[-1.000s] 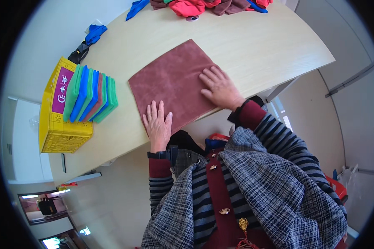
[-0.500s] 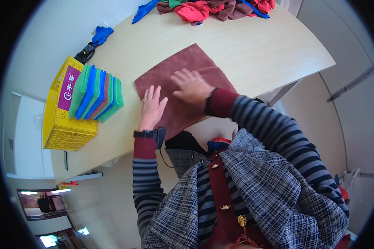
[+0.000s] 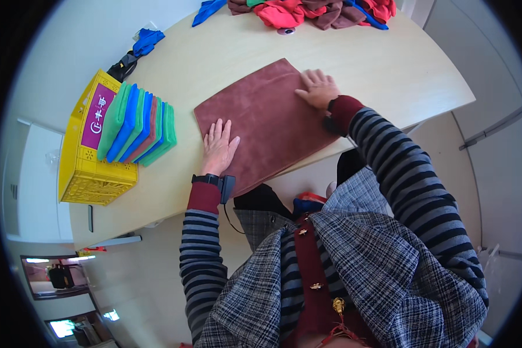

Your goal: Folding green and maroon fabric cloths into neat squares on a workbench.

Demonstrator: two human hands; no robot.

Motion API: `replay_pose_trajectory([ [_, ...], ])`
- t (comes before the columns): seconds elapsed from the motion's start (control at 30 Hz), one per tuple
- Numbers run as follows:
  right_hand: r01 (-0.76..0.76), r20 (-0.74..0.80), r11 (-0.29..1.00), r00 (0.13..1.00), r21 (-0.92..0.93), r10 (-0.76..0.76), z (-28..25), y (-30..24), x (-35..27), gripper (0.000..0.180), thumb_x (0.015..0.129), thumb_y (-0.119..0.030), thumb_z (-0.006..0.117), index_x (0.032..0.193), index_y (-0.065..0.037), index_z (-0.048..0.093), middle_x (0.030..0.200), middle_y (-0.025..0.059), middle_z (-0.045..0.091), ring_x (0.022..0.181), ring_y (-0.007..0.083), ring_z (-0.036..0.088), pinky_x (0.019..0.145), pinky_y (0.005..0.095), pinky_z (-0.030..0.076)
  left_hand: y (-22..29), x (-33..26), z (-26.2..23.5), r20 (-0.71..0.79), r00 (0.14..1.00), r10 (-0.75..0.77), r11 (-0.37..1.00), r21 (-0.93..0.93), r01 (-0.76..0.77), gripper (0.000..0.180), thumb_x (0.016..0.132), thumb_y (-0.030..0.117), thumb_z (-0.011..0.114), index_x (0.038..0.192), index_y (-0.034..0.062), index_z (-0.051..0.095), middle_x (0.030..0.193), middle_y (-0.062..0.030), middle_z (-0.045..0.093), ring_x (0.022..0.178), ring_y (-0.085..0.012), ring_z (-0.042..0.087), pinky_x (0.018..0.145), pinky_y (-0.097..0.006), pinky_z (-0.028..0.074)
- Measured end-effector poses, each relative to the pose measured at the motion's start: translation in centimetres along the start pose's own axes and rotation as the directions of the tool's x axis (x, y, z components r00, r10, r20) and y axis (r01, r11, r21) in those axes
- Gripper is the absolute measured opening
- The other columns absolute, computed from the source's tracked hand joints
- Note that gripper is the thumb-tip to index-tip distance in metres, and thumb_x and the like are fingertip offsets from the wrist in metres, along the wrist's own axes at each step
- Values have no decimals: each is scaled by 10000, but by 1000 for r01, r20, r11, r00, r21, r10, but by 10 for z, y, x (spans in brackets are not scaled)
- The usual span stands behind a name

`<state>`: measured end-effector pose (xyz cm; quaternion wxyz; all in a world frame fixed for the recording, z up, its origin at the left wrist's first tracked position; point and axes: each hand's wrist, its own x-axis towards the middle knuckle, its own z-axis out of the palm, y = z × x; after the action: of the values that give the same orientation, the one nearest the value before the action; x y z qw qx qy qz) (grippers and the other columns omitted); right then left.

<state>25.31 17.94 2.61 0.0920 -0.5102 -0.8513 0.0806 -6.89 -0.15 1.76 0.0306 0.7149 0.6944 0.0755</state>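
A brown cloth [image 3: 267, 122] lies spread flat on the pale wooden table [image 3: 383, 75], its near edge at the table's front edge. My left hand [image 3: 219, 148] rests on the cloth's left side, palm down, fingers stretched out. At the cloth's right edge lies my right hand [image 3: 319, 90], also palm down with its fingers spread, slightly blurred. Neither hand grips anything.
To the left stands a yellow plastic basket [image 3: 101, 180], with a row of folded green, blue and brown cloths [image 3: 139, 124] against it. Crumpled red, brown and blue cloths [image 3: 281, 13] are heaped at the far edge. A blue cloth [image 3: 148, 42] lies at the far left.
My right hand has slid across the cloth from its middle to its right edge. The cloth's right side now lies smoother. My left hand stays on the left side.
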Motion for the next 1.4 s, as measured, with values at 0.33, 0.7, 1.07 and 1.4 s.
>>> replay_pose_trajectory([
  [0.33, 338, 8, 941, 941, 26, -339, 15, -112, 32, 685, 1006, -533, 433, 1560, -136, 375, 1631, 105, 325, 1515, 360, 253, 1219, 564, 195, -2, 61, -1, -2, 999, 40, 999, 17, -40, 653, 1041, 454, 463, 1580, 116, 314, 1648, -190, 253, 1529, -363, 219, 1212, -532, 234],
  [0.7, 270, -62, 963, 961, -19, -271, 24, -55, 91, 633, 1012, -520, 415, 1544, -178, 412, 1633, 75, 327, 1515, 297, 254, 1225, 510, 202, -18, 89, 13, -96, 986, -139, 988, 51, 145, 659, 1039, 536, 410, 1592, 190, 316, 1665, -131, 248, 1544, -344, 188, 1223, -562, 167],
  [1.07, 15, -28, 998, 999, -57, -17, 28, -5, 47, 631, 1031, -525, 381, 1557, -177, 366, 1628, 59, 318, 1514, 291, 243, 1208, 492, 230, -36, 60, 16, -104, 889, -446, 894, 4, 449, 696, 1031, 580, 383, 1603, 196, 291, 1674, -133, 227, 1547, -352, 176, 1225, -569, 164],
  [1.4, 9, 54, 994, 999, -104, -4, 11, 29, -36, 632, 1023, -487, 437, 1554, -157, 346, 1613, 96, 337, 1502, 326, 267, 1193, 540, 252, -28, -35, 0, 5, 854, -519, 853, 64, 518, 696, 1034, 544, 391, 1610, 173, 269, 1675, -141, 221, 1543, -361, 188, 1224, -580, 168],
])
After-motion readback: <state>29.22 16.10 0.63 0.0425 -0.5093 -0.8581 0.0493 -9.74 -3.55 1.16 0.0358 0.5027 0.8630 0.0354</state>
